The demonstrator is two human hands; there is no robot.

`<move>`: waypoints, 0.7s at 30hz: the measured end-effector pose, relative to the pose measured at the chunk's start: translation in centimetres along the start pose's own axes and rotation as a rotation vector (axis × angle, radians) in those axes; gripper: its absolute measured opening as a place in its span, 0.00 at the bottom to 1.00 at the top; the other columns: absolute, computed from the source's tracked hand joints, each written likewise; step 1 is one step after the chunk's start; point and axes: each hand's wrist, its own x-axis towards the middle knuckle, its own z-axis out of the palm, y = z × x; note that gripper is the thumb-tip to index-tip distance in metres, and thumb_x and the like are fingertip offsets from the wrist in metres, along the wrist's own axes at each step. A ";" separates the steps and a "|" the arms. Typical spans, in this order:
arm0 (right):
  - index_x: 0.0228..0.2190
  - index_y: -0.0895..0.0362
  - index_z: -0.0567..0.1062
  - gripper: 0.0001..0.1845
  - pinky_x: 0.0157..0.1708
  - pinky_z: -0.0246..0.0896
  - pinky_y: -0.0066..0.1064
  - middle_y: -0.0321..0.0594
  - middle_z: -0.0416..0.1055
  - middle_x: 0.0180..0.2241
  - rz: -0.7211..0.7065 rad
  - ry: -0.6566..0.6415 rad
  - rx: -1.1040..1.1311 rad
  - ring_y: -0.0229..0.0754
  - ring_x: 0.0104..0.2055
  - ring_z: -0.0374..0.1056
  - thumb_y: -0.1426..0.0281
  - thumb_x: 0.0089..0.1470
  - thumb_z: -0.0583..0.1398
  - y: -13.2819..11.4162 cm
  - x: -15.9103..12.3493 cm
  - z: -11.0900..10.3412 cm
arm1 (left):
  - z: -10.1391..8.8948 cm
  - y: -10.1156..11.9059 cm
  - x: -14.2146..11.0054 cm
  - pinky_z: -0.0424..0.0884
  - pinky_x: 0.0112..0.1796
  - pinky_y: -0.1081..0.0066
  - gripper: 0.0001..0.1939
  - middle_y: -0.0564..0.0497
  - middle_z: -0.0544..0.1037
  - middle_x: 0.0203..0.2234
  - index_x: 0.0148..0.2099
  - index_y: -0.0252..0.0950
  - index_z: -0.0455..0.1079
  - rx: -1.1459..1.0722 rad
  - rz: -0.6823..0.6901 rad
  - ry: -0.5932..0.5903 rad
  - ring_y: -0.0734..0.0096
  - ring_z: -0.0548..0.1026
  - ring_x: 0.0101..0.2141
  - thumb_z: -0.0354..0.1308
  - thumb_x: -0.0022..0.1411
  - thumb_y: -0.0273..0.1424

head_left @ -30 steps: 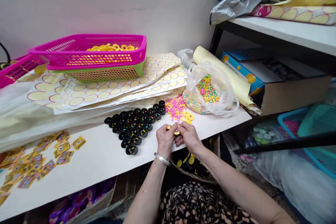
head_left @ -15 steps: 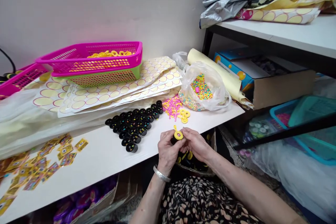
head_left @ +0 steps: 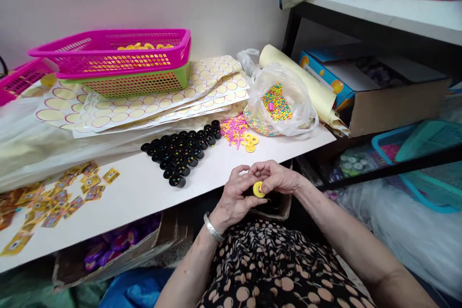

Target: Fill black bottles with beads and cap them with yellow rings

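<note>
Above the front edge of the table, my left hand [head_left: 233,197] and my right hand [head_left: 279,177] both grip a small yellow-lidded container [head_left: 258,189]. Its round yellow lid is tilted toward me, and my right thumb presses on the lid's edge. Fingers cover most of its body. Several black cups [head_left: 176,180] with tiny coloured bits inside stand grouped on the table to the left. Beyond my hands lie yellow ring-topped lids [head_left: 250,143] beside a pile of pink and yellow beads [head_left: 234,127].
A clear bag [head_left: 279,106] of coloured beads stands behind the pile. Pink basket [head_left: 119,53] with yellow pieces sits on sticker sheets [head_left: 212,86]. Gold sachets [head_left: 61,197] are scattered at left. Under the table are a carton [head_left: 151,245] and, below my hands, an open box [head_left: 285,209].
The yellow-lidded container has turned from lid-up to lid facing me, and my right thumb has moved onto the lid. The view has tipped downward, so the table appears higher.
</note>
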 end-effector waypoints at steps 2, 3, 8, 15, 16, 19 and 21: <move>0.34 0.61 0.71 0.29 0.31 0.59 0.23 0.33 0.70 0.29 0.016 -0.031 -0.059 0.32 0.31 0.65 0.77 0.24 0.71 -0.2 -0.3 -0.3 | 0.3 0.4 0.1 0.55 0.53 0.59 0.14 0.50 0.77 0.30 0.40 0.38 0.73 0.023 0.025 -0.034 0.63 0.65 0.45 0.63 0.50 0.36; 0.34 0.61 0.71 0.29 0.32 0.59 0.24 0.33 0.70 0.30 0.030 -0.043 -0.084 0.33 0.31 0.65 0.78 0.23 0.71 -0.4 -0.5 -0.4 | 0.5 0.5 0.2 0.55 0.53 0.59 0.14 0.50 0.77 0.31 0.40 0.38 0.73 0.033 0.034 -0.051 0.63 0.66 0.44 0.62 0.51 0.37; 0.34 0.60 0.70 0.30 0.35 0.59 0.26 0.33 0.70 0.32 0.047 -0.048 -0.158 0.34 0.34 0.66 0.80 0.22 0.70 -0.8 -1.2 -0.2 | 1.1 0.5 0.2 0.50 0.55 0.56 0.15 0.48 0.77 0.36 0.43 0.38 0.72 0.072 0.069 -0.124 0.61 0.66 0.46 0.59 0.54 0.38; 0.32 0.61 0.73 0.26 0.30 0.57 0.24 0.33 0.70 0.28 -0.084 0.126 -0.058 0.34 0.29 0.64 0.75 0.23 0.70 0.9 -1.5 1.2 | 0.8 0.0 0.0 0.48 0.55 0.51 0.13 0.49 0.78 0.35 0.38 0.39 0.74 0.145 -0.016 -0.139 0.55 0.60 0.53 0.64 0.49 0.37; 0.33 0.61 0.73 0.25 0.31 0.57 0.25 0.34 0.71 0.29 -0.089 0.159 -0.034 0.34 0.31 0.65 0.75 0.25 0.70 1.2 -1.6 1.4 | 0.7 -0.2 -0.2 0.49 0.55 0.51 0.14 0.49 0.78 0.35 0.38 0.40 0.74 0.147 -0.042 -0.134 0.55 0.60 0.53 0.65 0.47 0.37; 0.36 0.60 0.74 0.23 0.34 0.57 0.25 0.37 0.71 0.34 -0.001 0.082 -0.016 0.36 0.36 0.65 0.75 0.31 0.67 1.9 -1.7 1.7 | 0.9 -0.6 -0.9 0.52 0.54 0.51 0.14 0.48 0.78 0.35 0.36 0.40 0.75 0.143 -0.104 -0.144 0.53 0.60 0.53 0.67 0.44 0.36; 0.36 0.59 0.75 0.24 0.32 0.56 0.25 0.38 0.71 0.34 0.056 0.022 -0.020 0.37 0.36 0.64 0.75 0.30 0.67 2.4 -1.7 1.7 | 1.3 -0.8 -1.4 0.48 0.55 0.49 0.13 0.48 0.78 0.35 0.37 0.41 0.75 0.142 -0.124 -0.146 0.53 0.59 0.54 0.66 0.45 0.34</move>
